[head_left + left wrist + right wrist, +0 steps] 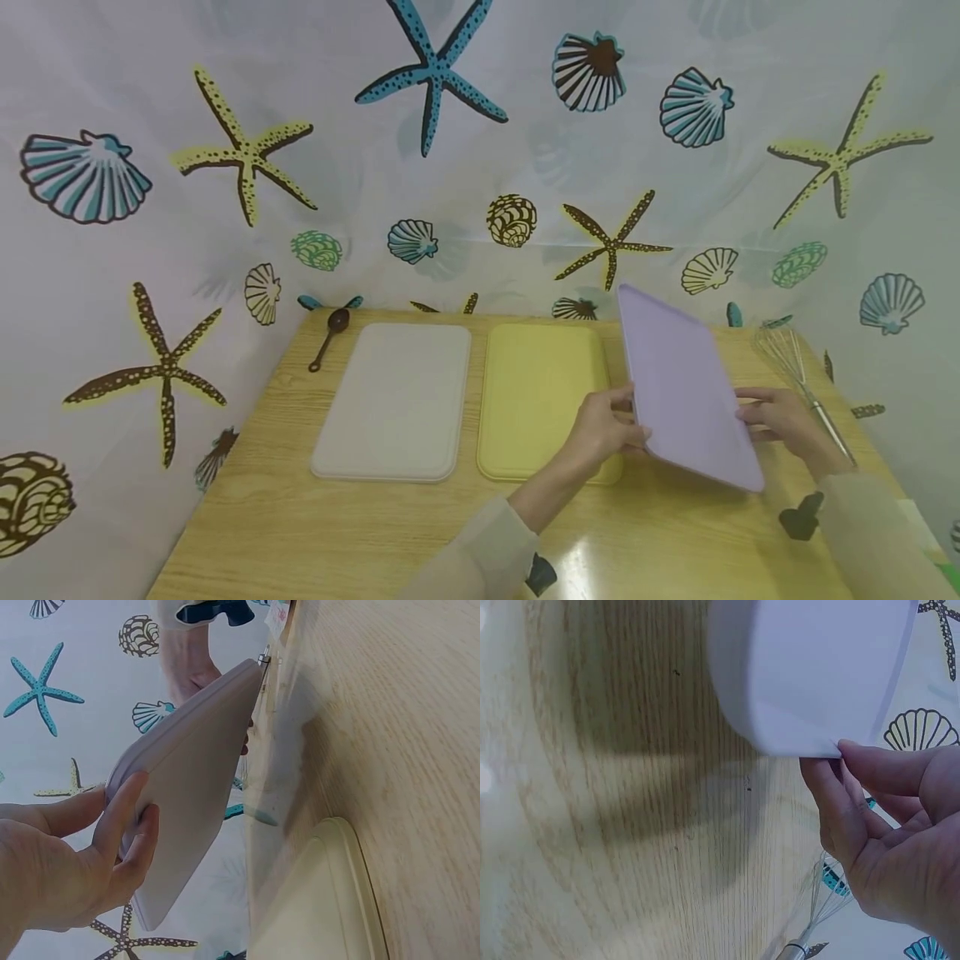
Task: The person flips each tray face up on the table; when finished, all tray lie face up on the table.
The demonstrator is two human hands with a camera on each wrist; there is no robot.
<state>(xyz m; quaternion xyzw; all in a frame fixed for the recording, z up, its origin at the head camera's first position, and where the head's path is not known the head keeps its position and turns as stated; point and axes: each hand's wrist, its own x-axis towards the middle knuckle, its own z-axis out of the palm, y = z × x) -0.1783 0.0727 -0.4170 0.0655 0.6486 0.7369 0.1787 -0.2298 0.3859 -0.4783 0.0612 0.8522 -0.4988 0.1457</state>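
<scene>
Both hands hold a light purple tray [682, 383] tilted above the right part of the table, its left side raised higher. My left hand [600, 429] grips the left edge, thumb on the upper face and fingers underneath, as the left wrist view shows with the left hand [82, 855] at the rim. At the opposite edge, my right hand [783, 421] pinches the rim between thumb and fingers; the right wrist view shows the right hand [892, 802] there. A yellow tray [540, 400] lies flat just left of the purple one, partly covered by my left hand.
A white tray [393, 400] lies left of the yellow one. Beyond it at the back left corner is a dark brown spoon [330, 337]. A wire whisk [798, 379] lies along the right side of the wooden table [337, 533]. A shell-patterned curtain [480, 167] hangs behind.
</scene>
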